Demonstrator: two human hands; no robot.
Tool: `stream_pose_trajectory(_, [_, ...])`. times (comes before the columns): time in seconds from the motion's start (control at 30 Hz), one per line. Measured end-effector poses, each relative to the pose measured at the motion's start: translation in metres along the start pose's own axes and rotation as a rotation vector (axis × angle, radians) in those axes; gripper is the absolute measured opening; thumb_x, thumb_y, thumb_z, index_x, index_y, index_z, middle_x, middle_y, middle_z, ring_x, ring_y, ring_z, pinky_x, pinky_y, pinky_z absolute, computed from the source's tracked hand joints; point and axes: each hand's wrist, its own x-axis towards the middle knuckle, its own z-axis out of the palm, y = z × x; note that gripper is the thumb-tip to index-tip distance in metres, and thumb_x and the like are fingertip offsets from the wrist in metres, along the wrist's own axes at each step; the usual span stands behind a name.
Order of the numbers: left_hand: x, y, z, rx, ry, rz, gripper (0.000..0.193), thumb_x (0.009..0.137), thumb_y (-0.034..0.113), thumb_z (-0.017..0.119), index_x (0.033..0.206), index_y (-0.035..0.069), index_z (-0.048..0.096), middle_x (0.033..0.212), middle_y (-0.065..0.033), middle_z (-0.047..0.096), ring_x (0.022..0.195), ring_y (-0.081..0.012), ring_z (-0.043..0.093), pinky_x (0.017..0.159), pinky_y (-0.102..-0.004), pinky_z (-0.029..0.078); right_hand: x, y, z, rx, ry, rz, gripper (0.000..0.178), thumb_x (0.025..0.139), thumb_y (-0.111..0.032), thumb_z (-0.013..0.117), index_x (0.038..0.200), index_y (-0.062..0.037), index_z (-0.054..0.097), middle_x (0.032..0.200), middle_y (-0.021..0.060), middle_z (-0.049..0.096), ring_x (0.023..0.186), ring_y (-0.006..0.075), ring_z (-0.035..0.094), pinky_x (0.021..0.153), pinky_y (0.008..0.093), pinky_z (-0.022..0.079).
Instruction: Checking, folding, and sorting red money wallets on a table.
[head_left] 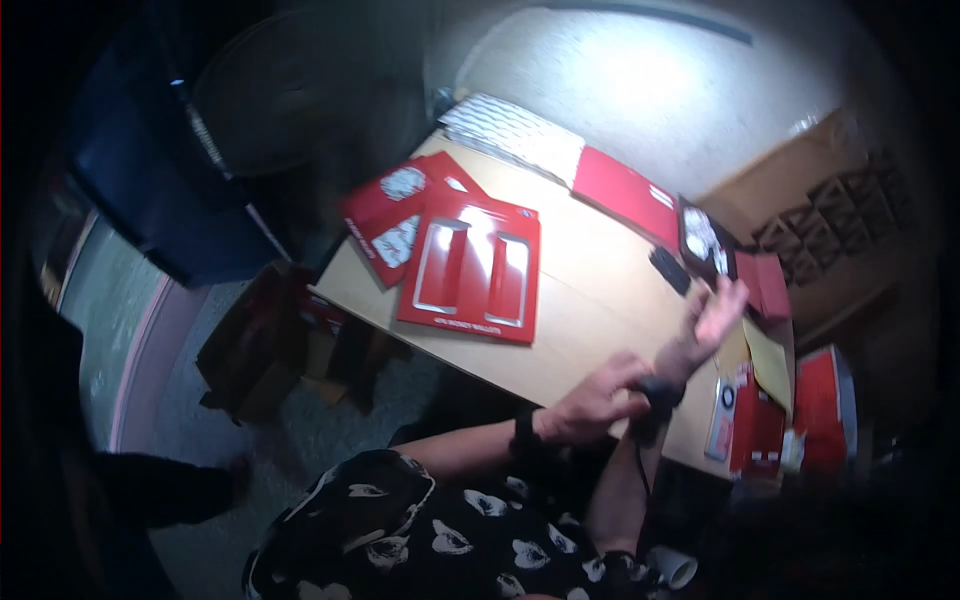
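Note:
My left hand (597, 402) reaches across to my right wrist, its fingers closed around a dark wrist device (655, 392). A thin dark cable runs from the device down my right forearm. Palm upward and fingers spread, my right hand (716, 318) holds nothing above the table's right part. Each forearm also wears a dark band. Left of my hands, on the pale wooden table (590, 300), lies a red flat package (474, 265) with two tall cutouts. It overlaps other red flat packages (395, 225) with silver patches.
Along the back edge lie a silvery patterned sheet (510, 130), a red panel (625, 195), a black tray (703, 240) and a small black object (668, 268). Red boxes (760, 420) and yellow paper (768, 368) sit at right. An open cardboard box (245, 345) stands on the floor, left.

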Motion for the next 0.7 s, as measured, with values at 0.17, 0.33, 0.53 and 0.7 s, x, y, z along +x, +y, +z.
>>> stream_pose_trajectory(0.17, [-0.022,-0.012,-0.006,-0.536,0.273,-0.113,0.062,0.106,0.041,0.049,0.149,0.0,0.033,0.135,-0.0143,0.048,0.121,-0.0206,0.054,0.105,-0.0372,0.045,-0.014,0.011,0.067,-0.091,0.092,0.359,0.027,0.104,-0.016,0.056,0.123,0.0015,0.061,0.102,0.0122,0.072,0.081,0.0148,0.07,0.074,0.0282,0.058])
stream_pose_trajectory(0.33, [-0.01,0.033,0.011,-0.638,0.473,-0.396,0.091,0.095,0.036,0.071,0.156,0.003,0.014,0.139,-0.0154,0.048,0.121,-0.0196,0.053,0.103,-0.0339,0.046,-0.015,0.005,0.059,-0.758,0.009,-0.105,0.016,0.101,-0.008,0.058,0.114,-0.0005,0.064,0.088,0.0127,0.073,0.072,0.0197,0.071,0.066,0.0317,0.057])
stream_pose_trajectory(0.53, [-0.003,0.013,0.006,-0.688,0.501,-0.491,0.081,0.091,0.013,0.076,0.152,-0.001,0.026,0.112,-0.0042,0.062,0.101,-0.0115,0.06,0.091,-0.0288,0.05,-0.024,-0.007,0.069,-0.669,-0.092,0.011,0.015,0.1,-0.009,0.061,0.109,0.0008,0.066,0.091,0.0156,0.073,0.076,0.02,0.073,0.064,0.0325,0.059])
stream_pose_trajectory(0.7, [-0.022,0.0,-0.013,-0.692,0.286,-0.481,0.032,0.091,0.02,0.075,0.115,0.006,0.059,0.105,0.0,0.062,0.096,-0.0091,0.058,0.083,-0.0271,0.05,-0.042,-0.025,0.083,-0.129,-0.037,0.395,0.023,0.103,-0.013,0.056,0.117,0.0042,0.063,0.092,0.0118,0.071,0.076,0.0142,0.069,0.069,0.0267,0.058])
